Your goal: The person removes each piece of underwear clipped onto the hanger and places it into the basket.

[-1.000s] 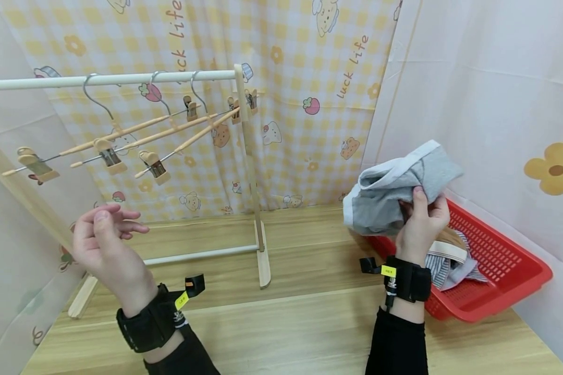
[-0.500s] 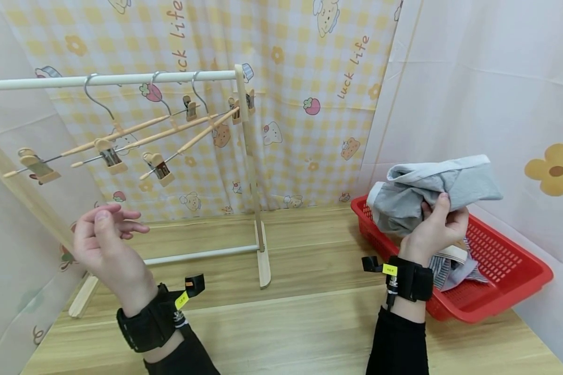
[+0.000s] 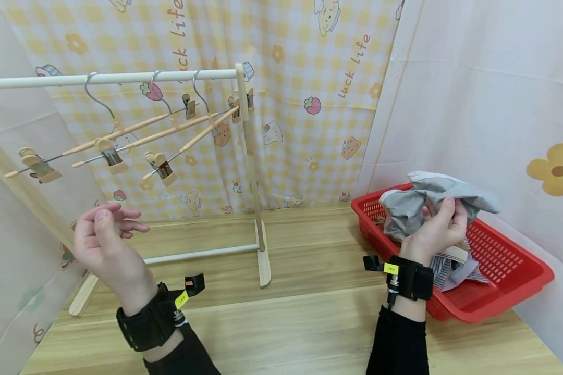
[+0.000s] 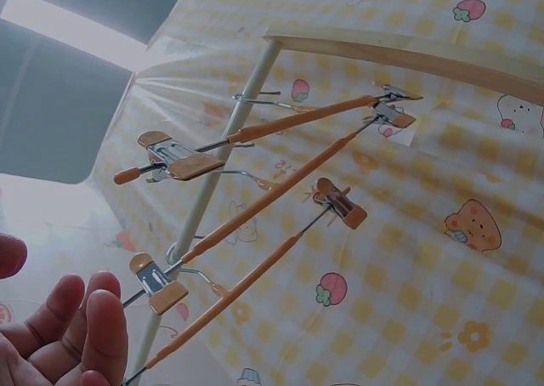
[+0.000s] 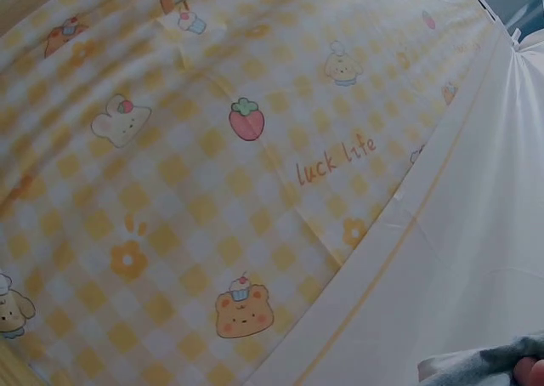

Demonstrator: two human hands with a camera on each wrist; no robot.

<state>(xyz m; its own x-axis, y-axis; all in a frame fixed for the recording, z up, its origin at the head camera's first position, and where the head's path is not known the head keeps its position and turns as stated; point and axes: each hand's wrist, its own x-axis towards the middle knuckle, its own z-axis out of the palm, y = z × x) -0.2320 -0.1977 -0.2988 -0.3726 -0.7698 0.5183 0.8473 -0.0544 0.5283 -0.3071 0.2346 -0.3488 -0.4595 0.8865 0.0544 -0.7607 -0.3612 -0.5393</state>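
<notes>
My right hand (image 3: 429, 232) pinches a crumpled grey garment (image 3: 403, 211) with white edging, thumb on top, above the far part of the red basket (image 3: 506, 255). Folds hide its exact kind. Only a corner of the grey cloth (image 5: 476, 367) and a fingertip show in the right wrist view. Striped and tan clothes (image 3: 452, 265) lie in the basket. Off to the left, my left hand (image 3: 110, 245) is raised palm up with loosely bent fingers and holds nothing. It is below several clips, nearest to the clip hangers (image 3: 159, 138) on the rack.
A white rail (image 3: 122, 78) on a wooden rack carries three hangers, each with clips such as this front clip (image 3: 161, 169). The rack's foot (image 3: 262, 260) stands on the wooden table (image 3: 281, 333). A yellow checked curtain (image 3: 305, 156) and white cloth surround the table.
My right hand has moved right and the grey garment has come lower over the basket, folding over as the hand turned. The left hand has stayed still.
</notes>
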